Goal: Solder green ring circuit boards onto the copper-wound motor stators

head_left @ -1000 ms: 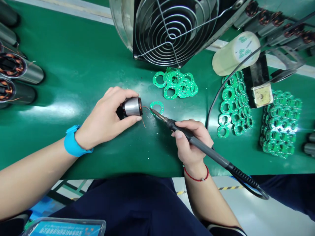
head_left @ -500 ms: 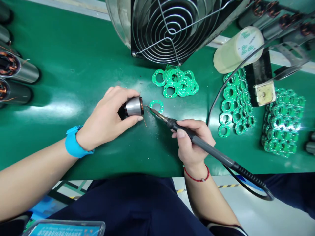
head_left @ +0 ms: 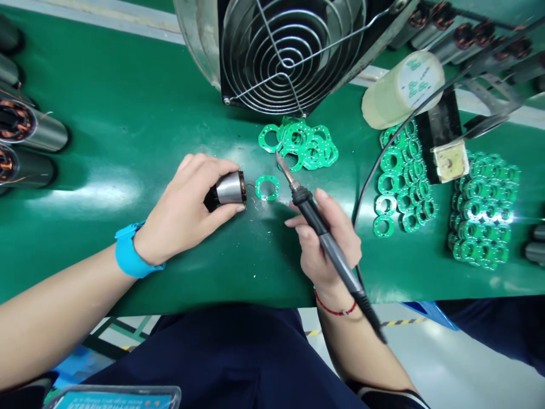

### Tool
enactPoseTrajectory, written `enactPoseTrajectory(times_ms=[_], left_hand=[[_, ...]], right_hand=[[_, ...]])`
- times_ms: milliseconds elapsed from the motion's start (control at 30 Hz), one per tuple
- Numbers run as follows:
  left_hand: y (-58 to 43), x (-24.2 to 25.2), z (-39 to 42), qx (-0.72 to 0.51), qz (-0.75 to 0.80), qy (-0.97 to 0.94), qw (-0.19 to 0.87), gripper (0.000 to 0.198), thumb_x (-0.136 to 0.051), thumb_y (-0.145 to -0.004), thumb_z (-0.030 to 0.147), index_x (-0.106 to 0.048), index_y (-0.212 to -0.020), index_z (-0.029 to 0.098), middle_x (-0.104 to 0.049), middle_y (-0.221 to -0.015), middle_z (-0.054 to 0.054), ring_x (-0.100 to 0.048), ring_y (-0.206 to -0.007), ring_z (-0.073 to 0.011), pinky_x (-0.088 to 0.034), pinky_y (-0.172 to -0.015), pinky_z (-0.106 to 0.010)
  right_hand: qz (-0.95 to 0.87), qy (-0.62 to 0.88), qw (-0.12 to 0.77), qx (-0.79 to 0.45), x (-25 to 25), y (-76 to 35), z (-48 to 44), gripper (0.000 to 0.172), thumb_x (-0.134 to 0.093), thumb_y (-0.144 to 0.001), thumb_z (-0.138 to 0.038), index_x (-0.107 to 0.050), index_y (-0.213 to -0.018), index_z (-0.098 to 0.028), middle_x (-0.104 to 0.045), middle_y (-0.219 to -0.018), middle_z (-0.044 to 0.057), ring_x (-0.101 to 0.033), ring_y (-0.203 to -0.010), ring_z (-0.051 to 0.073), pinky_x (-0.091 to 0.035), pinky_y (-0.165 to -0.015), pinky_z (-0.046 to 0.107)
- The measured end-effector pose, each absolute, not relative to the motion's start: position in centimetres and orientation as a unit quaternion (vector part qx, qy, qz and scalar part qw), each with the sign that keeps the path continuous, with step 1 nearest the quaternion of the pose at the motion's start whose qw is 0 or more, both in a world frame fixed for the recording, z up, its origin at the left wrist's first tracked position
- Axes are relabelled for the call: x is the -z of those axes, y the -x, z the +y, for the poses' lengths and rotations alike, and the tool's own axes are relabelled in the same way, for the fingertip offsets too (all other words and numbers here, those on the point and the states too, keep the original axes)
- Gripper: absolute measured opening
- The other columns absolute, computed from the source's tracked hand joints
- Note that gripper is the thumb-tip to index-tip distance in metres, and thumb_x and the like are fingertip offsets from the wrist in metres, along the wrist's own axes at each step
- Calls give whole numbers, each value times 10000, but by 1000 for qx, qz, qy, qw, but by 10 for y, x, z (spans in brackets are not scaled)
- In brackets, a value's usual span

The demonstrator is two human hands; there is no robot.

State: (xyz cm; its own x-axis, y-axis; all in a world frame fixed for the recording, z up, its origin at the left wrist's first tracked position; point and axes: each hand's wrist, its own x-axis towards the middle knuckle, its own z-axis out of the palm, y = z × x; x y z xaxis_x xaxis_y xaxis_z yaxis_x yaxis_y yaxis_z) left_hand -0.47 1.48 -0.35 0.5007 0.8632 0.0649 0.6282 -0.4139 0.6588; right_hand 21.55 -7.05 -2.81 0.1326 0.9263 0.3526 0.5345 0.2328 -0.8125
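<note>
Swung clear of the copper wire (head_left: 250,185) since the earlier frame, the soldering iron (head_left: 332,247) has its tip up by the near edge of the loose ring pile (head_left: 304,149), and its handle slopes more steeply, from eleven o'clock down to five. From where I stand, its owner's right hand (head_left: 323,268) has thumb and fingers wrapped round that handle, some fingertips lifted off. On the other side, the left hand (head_left: 193,201) keeps its grip clamped round a metal cylinder (head_left: 230,188), whose long axis runs roughly nine to three, coil end toward three. What matters most, I'd judge, is that a lone green ring (head_left: 258,187) lies flat on the bench (head_left: 128,102) at three o'clock of that end, just beside it, with the wire reaching across. The left hand with its cylinder is nearer this ring; the right sits at about half past four from it, the iron's tip toward half past twelve. I can't tell whether the tip touches the pile, nor whether the wire meets the ring. The palm hides the cylinder's back end, the iron looks smeared, and the fan (head_left: 293,62) is cut off above.
</note>
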Motion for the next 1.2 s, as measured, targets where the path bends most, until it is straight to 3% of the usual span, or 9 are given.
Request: enactPoseTrajectory(times_ms=[100,300,500,667,833,933,1100,1200], left_hand=[[4,0,14,-184,449,-827,285,299,-617,-922,345,-580,-1192,222,-659,-1148,-72,-584,-1073,-282,-478,-1001,-493],[4,3,14,-190,452,-825,281,302,-629,-909,390,-589,-1179,260,-656,-1139,-70,-579,-1071,-287,-485,-991,-483],[4,7,15,-204,436,-834,271,309,-620,-899,394,-612,-1157,225,-673,-1124,-110,-604,-1054,-307,-500,-945,-493],[3,1,14,-209,457,-814,290,307,-634,-869,394,-627,-1107,201,-685,-1062,-101,-620,-1018,-295,-516,-920,-477],[3,-5,6,-243,511,-708,422,367,-690,-826,385,-586,-1128,204,-684,-1061,-65,-654,-956,-236,-548,-857,-407],[5,-9,0,-249,471,-671,516,345,-710,-818,381,-585,-1090,209,-689,-1034,-58,-664,-928,-216,-554,-833,-380],[7,-10,-1,-223,366,-593,681,338,-694,-802,299,-527,-1087,230,-719,-1027,-60,-697,-896,-198,-571,-754,-333],[8,-5,3,-208,361,-659,626,388,-686,-797,269,-520,-1146,231,-701,-1149,-89,-680,-1055,-242,-560,-887,-413]], right_hand=[[-688,569,393,-221,25,-213,-68,395,-469,-1027,-323,-452,-1421,-342,-769,-1155,39,-767,-960,227,-633,-830,423],[-783,533,291,-133,28,-208,-60,320,-581,-925,-198,-554,-1239,-249,-706,-1329,111,-652,-1205,301,-556,-932,490],[-785,532,281,-149,34,-206,-58,350,-579,-913,-173,-567,-1256,-243,-750,-1223,90,-649,-1158,289,-531,-957,483],[-748,558,322,-159,20,-208,-61,357,-576,-919,-169,-549,-1265,-253,-739,-1204,88,-702,-1027,254,-569,-892,447],[-648,628,384,-194,3,-199,-70,369,-610,-914,-160,-504,-1244,-287,-688,-845,-33,-691,-733,157,-584,-734,327],[-596,634,435,-232,2,-186,-69,432,-671,-891,-209,-477,-1269,-290,-664,-899,-32,-685,-746,137,-592,-721,296],[-529,614,533,-241,2,-175,-56,378,-623,-911,-193,-473,-1242,-298,-658,-903,-26,-702,-820,133,-593,-786,303],[-538,565,522,-344,-2,-178,-46,363,-583,-933,-192,-441,-1250,-299,-647,-808,-51,-711,-775,138,-592,-742,294]])
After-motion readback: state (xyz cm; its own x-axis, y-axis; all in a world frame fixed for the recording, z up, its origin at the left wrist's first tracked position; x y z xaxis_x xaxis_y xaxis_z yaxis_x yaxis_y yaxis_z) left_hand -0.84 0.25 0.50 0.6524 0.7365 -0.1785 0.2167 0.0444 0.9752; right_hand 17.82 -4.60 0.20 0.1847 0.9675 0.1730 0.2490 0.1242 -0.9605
